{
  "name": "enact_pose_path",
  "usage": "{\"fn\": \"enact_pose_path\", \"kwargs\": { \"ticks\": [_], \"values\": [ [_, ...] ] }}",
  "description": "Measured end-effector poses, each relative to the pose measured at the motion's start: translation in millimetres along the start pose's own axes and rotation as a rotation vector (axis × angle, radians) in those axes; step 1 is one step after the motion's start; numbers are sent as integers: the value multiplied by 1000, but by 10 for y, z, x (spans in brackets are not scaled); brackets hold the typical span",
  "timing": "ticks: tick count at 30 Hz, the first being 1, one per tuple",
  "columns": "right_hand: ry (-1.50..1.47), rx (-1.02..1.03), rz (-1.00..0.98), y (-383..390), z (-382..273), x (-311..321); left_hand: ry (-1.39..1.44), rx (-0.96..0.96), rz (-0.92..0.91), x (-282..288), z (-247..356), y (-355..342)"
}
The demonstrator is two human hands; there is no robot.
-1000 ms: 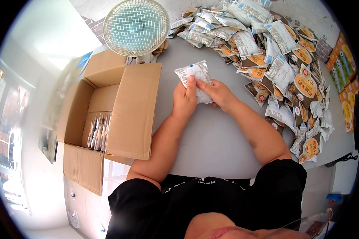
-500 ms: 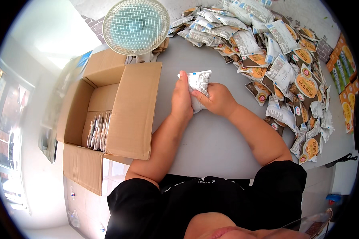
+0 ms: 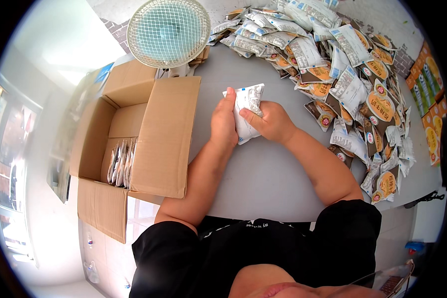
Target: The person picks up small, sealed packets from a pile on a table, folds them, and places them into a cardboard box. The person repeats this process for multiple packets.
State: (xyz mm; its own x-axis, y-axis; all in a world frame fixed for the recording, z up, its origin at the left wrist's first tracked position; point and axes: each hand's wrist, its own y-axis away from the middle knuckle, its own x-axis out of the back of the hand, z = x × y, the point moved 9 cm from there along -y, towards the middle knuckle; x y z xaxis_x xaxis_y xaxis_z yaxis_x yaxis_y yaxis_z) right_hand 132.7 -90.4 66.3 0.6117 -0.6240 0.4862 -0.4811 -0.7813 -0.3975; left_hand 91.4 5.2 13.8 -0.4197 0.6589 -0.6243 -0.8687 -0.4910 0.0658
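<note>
My left hand [image 3: 223, 120] and my right hand [image 3: 271, 120] both grip one white pillow-shaped pouch [image 3: 247, 101] with grey print, held upright above the middle of the grey table [image 3: 243, 179]. The left thumb lies along the pouch's left edge, the right thumb across its face; the other fingers are partly hidden. On the left, an open cardboard box [image 3: 169, 134] holds several packets [image 3: 121, 162] standing on edge. A large heap of similar pouches [image 3: 352, 94], some white side up, some brown and orange, curves round the back and right.
A fan [image 3: 168, 32] with a round wire guard stands at the back beside the box. Orange and green printed cartons [image 3: 424, 79] are stacked at the far right. A glazed door or window [image 3: 10, 164] is at the left, with pale tiled floor [image 3: 97, 248] below.
From a second ago, my hands have turned the pouch and shifted their grip, the right thumb moving lower on it. Since half a second ago the pouch is slightly more face-on.
</note>
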Motion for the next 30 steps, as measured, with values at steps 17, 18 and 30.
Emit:
{"fn": "enact_pose_path", "kwargs": {
  "ticks": [17, 18, 30],
  "values": [
    [60, 15, -78, 11, 48, -70, 19, 49, 121, 93, 6, 3],
    [39, 6, -74, 13, 66, -65, 40, 71, 144, 89, 3, 25],
    [74, -12, -214, 44, 198, -155, -863, -286, 24, -11, 403, 37]
  ]
}}
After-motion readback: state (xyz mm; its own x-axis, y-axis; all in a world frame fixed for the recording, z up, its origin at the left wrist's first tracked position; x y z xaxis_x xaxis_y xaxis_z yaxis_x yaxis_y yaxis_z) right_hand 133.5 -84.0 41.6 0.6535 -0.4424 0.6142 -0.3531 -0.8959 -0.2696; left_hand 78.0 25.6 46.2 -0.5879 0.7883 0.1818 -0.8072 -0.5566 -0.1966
